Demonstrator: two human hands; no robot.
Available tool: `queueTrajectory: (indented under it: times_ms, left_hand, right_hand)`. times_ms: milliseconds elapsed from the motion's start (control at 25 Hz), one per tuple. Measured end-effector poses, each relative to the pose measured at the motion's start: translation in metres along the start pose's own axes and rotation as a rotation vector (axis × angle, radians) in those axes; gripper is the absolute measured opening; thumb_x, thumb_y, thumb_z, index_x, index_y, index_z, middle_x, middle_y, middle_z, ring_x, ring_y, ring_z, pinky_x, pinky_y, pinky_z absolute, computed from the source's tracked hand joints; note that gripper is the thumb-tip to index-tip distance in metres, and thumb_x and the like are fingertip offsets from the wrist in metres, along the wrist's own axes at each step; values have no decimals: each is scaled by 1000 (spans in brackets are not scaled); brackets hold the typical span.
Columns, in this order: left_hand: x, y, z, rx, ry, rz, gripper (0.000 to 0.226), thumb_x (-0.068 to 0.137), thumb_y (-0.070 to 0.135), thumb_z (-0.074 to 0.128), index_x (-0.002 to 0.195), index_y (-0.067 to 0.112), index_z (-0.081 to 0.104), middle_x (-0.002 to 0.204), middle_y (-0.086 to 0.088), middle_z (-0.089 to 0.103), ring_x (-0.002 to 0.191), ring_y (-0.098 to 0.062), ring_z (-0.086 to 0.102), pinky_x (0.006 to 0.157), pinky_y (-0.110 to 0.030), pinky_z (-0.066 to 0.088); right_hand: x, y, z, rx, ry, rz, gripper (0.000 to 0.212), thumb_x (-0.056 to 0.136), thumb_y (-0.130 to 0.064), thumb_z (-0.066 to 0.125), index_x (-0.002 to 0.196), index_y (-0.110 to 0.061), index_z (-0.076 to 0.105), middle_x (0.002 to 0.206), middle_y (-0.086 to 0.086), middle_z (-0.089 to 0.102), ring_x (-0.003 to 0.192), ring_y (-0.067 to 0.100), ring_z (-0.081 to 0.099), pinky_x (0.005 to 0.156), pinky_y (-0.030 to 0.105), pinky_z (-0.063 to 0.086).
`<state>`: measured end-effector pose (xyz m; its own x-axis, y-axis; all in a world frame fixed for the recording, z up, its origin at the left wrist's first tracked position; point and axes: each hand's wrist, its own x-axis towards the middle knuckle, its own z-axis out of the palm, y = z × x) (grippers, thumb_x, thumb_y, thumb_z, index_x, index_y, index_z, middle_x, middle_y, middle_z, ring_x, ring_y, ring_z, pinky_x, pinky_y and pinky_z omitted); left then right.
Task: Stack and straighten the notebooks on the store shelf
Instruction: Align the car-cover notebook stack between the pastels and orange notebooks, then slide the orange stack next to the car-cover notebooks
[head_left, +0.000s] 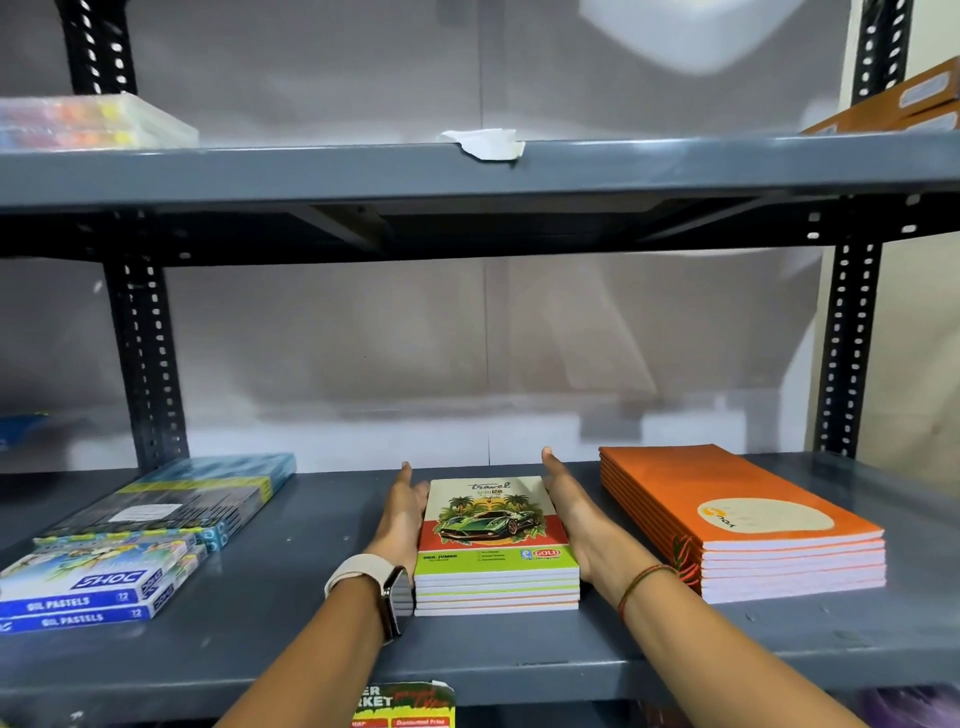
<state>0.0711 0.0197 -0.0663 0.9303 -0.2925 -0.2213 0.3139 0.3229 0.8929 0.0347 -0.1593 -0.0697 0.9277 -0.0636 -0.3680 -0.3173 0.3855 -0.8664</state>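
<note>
1. Green-and-red covers mark the car-print notebook stack (496, 545), the object of the task; it lies flat on the grey metal shelf (311, 644), near the front edge and at mid-width.
2. Left hand (402, 517): flat, fingers extended, palm pressed against the stack's left side. It presses rather than grasps; nothing is held.
3. Right hand (571, 514): likewise flat and extended, palm against the stack's right side, so the stack sits squeezed between both palms.
4. Alignment, as judged from the front edges: the layers of the stack appear nearly flush, and the top cover sits square to those beneath. The stacking step seems complete; the squaring of the sides appears close to finished.
5. Right of the car-print stack, just beside the right wrist but not touching the stack, lies the orange notebook stack (743, 525). Its edges look even, though the whole pile is angled to the shelf front; turning it may be what remains.
6. Left of the car-print stack, well apart from it, lie oil pastel boxes (93, 592), and behind them colour-pencil packs (182, 499); these are not notebooks and probably fall outside the task.
7. Above the car-print stack runs the upper shelf (467, 171), bearing a torn paper scrap (485, 143).
</note>
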Motion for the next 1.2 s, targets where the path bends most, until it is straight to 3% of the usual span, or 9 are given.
queueTrajectory:
  times_ms: [280, 400, 520, 640, 760, 880, 960, 1000, 1200]
  left_hand:
    - [-5, 2, -1, 103, -24, -6, 75, 97, 57, 13, 149, 5, 24, 139, -23, 50, 123, -38, 52, 86, -39, 46]
    - [-4, 19, -2, 308, 70, 25, 75, 97, 57, 13, 151, 5, 18, 156, -15, 29, 143, -29, 28, 118, -42, 21]
    - [1, 47, 15, 355, 186, 222, 70, 97, 53, 19, 153, 12, 11, 162, -4, 10, 150, -21, 8, 120, -39, 3]
    - [2, 56, 73, 265, 188, 354, 69, 96, 53, 25, 153, 18, 11, 162, -4, 10, 149, -21, 10, 120, -40, 6]
    - [-2, 35, 149, 141, 111, 383, 60, 99, 44, 29, 151, 17, 21, 160, -5, 20, 147, -23, 19, 118, -39, 14]
    - [-3, -9, 203, 92, 5, 322, 59, 100, 41, 29, 151, 12, 23, 159, -5, 21, 146, -22, 21, 117, -35, 16]
    - [0, -41, 221, 104, 4, 228, 58, 101, 40, 27, 150, 9, 24, 159, -10, 22, 146, -25, 23, 119, -37, 17]
    - [4, -55, 231, 110, 5, 171, 59, 101, 42, 27, 150, 8, 24, 159, -12, 22, 145, -27, 24, 120, -40, 18]
    - [22, -89, 240, 115, -69, 64, 54, 97, 39, 42, 141, 7, 42, 143, -21, 47, 129, -37, 48, 110, -49, 38]
  right_hand:
    - [-5, -1, 3, -40, -26, -18, 93, 81, -74, 43, 148, -12, 26, 111, 27, 69, 107, 45, 65, 97, 58, 48]
    - [-17, -9, 0, -142, 0, -95, 94, 80, -78, 38, 148, -14, 30, 136, 17, 57, 125, 35, 56, 99, 41, 47]
    - [-26, -35, -11, -222, 54, -283, 91, 83, -77, 30, 154, -22, 13, 163, 2, 10, 149, 21, 12, 118, 41, 13]
    - [-34, -76, -36, -178, 80, -427, 84, 88, -71, 28, 154, -21, 12, 163, 0, 8, 150, 19, 7, 120, 41, 3]
    - [-43, -114, -80, -160, 159, -525, 57, 89, -68, 30, 127, -31, 52, 131, -6, 51, 121, 13, 49, 103, 29, 32]
    - [-52, -138, -139, -150, 274, -559, 38, 87, -70, 34, 75, -35, 44, 80, -17, 37, 69, 1, 38, 64, 21, 28]
    - [-54, -139, -184, -180, 317, -497, 60, 86, -72, 32, 127, -32, 52, 132, -8, 50, 122, 15, 49, 103, 29, 33]
    - [-57, -138, -206, -216, 328, -438, 77, 87, -72, 30, 148, -26, 32, 155, 0, 31, 144, 19, 28, 117, 37, 17]
    - [-58, -108, -280, -230, 215, -236, 92, 87, -71, 30, 153, -11, 9, 162, 10, 9, 149, 25, 15, 121, 43, 15]
